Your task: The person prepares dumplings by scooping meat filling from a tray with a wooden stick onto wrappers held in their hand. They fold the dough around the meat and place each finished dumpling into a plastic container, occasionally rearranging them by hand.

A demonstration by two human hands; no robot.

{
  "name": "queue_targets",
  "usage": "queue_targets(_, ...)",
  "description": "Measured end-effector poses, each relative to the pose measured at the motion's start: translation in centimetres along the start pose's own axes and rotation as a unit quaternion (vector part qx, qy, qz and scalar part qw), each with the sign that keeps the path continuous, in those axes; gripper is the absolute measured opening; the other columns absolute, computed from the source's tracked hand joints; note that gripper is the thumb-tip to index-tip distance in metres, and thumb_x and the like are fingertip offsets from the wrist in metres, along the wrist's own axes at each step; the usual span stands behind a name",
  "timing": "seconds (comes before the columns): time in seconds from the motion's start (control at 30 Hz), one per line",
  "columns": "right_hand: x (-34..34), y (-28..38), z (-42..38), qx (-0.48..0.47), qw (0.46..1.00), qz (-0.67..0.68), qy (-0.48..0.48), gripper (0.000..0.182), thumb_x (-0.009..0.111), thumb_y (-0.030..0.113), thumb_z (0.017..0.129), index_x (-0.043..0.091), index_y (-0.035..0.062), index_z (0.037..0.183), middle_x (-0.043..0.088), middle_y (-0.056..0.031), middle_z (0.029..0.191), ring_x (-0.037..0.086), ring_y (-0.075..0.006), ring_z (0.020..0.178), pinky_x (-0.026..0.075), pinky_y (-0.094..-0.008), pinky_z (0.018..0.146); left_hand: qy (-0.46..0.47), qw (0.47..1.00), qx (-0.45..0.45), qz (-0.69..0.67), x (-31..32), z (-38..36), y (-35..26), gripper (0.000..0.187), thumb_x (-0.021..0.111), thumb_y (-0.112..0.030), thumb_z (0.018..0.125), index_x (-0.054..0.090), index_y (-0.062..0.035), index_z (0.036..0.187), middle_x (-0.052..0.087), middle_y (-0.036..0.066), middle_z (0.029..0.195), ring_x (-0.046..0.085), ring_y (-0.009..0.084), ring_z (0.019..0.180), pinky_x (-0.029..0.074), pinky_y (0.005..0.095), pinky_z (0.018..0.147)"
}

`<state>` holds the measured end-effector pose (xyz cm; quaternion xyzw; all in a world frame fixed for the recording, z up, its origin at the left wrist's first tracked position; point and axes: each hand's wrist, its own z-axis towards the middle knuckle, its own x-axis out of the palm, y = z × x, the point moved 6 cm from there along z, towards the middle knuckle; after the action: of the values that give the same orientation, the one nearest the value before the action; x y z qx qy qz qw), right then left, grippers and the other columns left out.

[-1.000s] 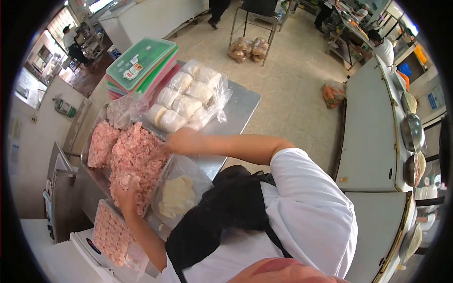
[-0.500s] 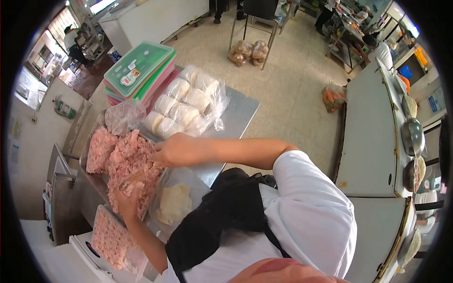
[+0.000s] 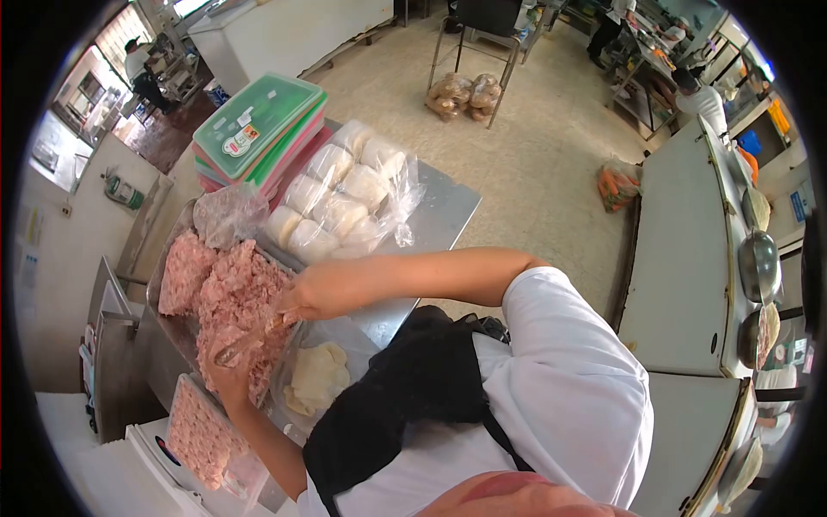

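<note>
My left hand [image 3: 231, 379] is curled at the lower edge of the ground meat, its fingers closed round a small pale wrapper [image 3: 227, 354]. My right hand [image 3: 320, 289] bends down over the meat's right side with fingers pinched together; what they grip is too hidden to name. Pink ground meat [image 3: 245, 280] is heaped in a metal tray [image 3: 156, 297]. To the right of the left hand, a stack of thin, pale dough wrappers [image 3: 317, 375] lies on clear plastic. Below, a plastic container [image 3: 202, 431] holds rows of small meat-filled pieces.
Behind the meat are bagged white round stacks [image 3: 338, 191] and piled green and pink lidded containers [image 3: 258, 125], on a metal table [image 3: 444, 207]. White freezers [image 3: 676, 258] line the right side. A chair [image 3: 487, 17] and an orange-filled bag [image 3: 618, 185] stand on the floor. Other people work far back.
My right hand has shifted slightly down, its fingertips lower on the meat. My left hand has stayed almost in place, its grip turned a little. The view has tilted slightly.
</note>
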<state>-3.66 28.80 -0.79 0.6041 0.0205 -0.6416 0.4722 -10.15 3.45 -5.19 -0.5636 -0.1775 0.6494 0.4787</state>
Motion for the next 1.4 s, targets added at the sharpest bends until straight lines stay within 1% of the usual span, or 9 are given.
queue_targets(0.1,-0.9,-0.5,0.3,0.024,0.997,-0.071,0.010,0.026,0.053,0.024,0.090,0.060,0.0087,0.110,0.060,-0.0147,0.093,0.063,-0.0339,0.079,0.051,-0.0455,0.066,0.055,0.997,-0.026,0.040,0.6,0.2,-2.3,0.049,0.077,-0.021,0.074,0.059,0.0022,0.113,0.060,0.011,0.105,0.058,0.0243,0.096,0.044,0.0360,0.089)
queue_targets(0.2,-1.2,0.8,0.9,0.000,0.992,-0.118,-0.040,0.027,0.052,0.024,0.089,0.059,0.0112,0.113,0.060,-0.0138,0.093,0.063,-0.0334,0.077,0.050,-0.0469,0.064,-0.061,0.975,-0.189,0.102,-0.5,-1.3,1.2,0.052,0.073,-0.023,0.077,0.057,0.0033,0.119,0.058,0.014,0.116,0.056,0.0246,0.103,0.042,0.0359,0.092)
queue_targets(0.27,0.0,0.7,1.5,-0.005,0.991,-0.120,-0.051,0.028,0.052,0.023,0.088,0.058,0.0124,0.114,0.060,-0.0136,0.093,0.063,-0.0329,0.076,0.050,-0.0465,0.063,0.054,0.973,-0.225,0.007,-0.6,-0.7,4.6,0.058,0.072,-0.025,0.078,0.053,0.0046,0.125,0.053,0.016,0.125,0.053,0.0271,0.111,0.039,0.0367,0.097)
queue_targets(0.43,5.4,-7.8,0.9,0.042,0.988,-0.147,-0.031,0.017,0.056,0.023,0.083,0.069,0.0139,0.091,0.065,-0.0102,0.075,0.067,-0.0279,0.077,0.051,-0.0442,0.063,-0.027,0.993,-0.097,0.065,-1.8,-2.4,1.5,0.069,0.071,-0.025,0.079,0.044,0.0055,0.134,0.049,0.016,0.134,0.046,0.0266,0.124,0.034,0.0356,0.104)
queue_targets(0.53,3.1,-7.7,0.5,0.131,0.985,-0.105,0.036,0.022,0.056,0.028,0.087,0.071,0.0145,0.097,0.067,-0.0136,0.087,0.065,-0.0323,0.084,0.050,-0.0442,0.074,-0.005,0.986,-0.147,-0.077,-2.2,-2.9,-2.5,0.062,0.078,-0.020,0.073,0.054,0.0032,0.125,0.056,0.014,0.126,0.051,0.0271,0.118,0.039,0.0361,0.100)
queue_targets(0.67,-0.9,-4.8,1.3,0.109,0.990,0.091,-0.002,0.026,0.056,0.024,0.095,0.068,0.0067,0.109,0.067,-0.0180,0.091,0.064,-0.0305,0.079,0.049,-0.0353,0.073,-0.025,0.996,0.010,0.080,-2.9,-2.6,-6.3,0.063,0.080,-0.022,0.069,0.056,-0.0006,0.124,0.060,0.013,0.122,0.054,0.0254,0.116,0.038,0.0359,0.102)
queue_targets(0.87,2.6,-0.6,2.5,-0.048,0.987,0.146,0.050,0.026,0.058,0.022,0.094,0.065,0.0082,0.115,0.064,-0.0159,0.090,0.063,-0.0309,0.075,0.049,-0.0372,0.069,0.045,0.996,-0.062,0.055,-1.7,-3.2,-4.0,0.062,0.081,-0.031,0.069,0.060,-0.0035,0.120,0.061,0.016,0.120,0.056,0.0293,0.114,0.042,0.0364,0.099)
queue_targets(0.97,-1.8,0.5,3.4,0.000,0.997,-0.074,0.037,0.025,0.058,0.021,0.093,0.065,0.0096,0.114,0.062,-0.0141,0.086,0.062,-0.0327,0.075,0.049,-0.0400,0.068,-0.002,0.983,-0.132,0.127,-1.2,-4.0,-1.2,0.065,0.079,-0.034,0.071,0.058,-0.0017,0.123,0.061,0.019,0.121,0.056,0.0304,0.115,0.042,0.0375,0.100)
queue_targets(1.4,-2.9,0.5,3.1,-0.008,0.996,0.068,0.056,0.026,0.056,0.022,0.094,0.064,0.0059,0.113,0.063,-0.0151,0.095,0.061,-0.0322,0.084,0.048,-0.0364,0.075,-0.043,0.989,-0.136,-0.022,-1.2,-4.8,-5.1,0.062,0.080,-0.026,0.071,0.058,0.0028,0.120,0.060,0.020,0.123,0.057,0.0306,0.115,0.044,0.0341,0.096)
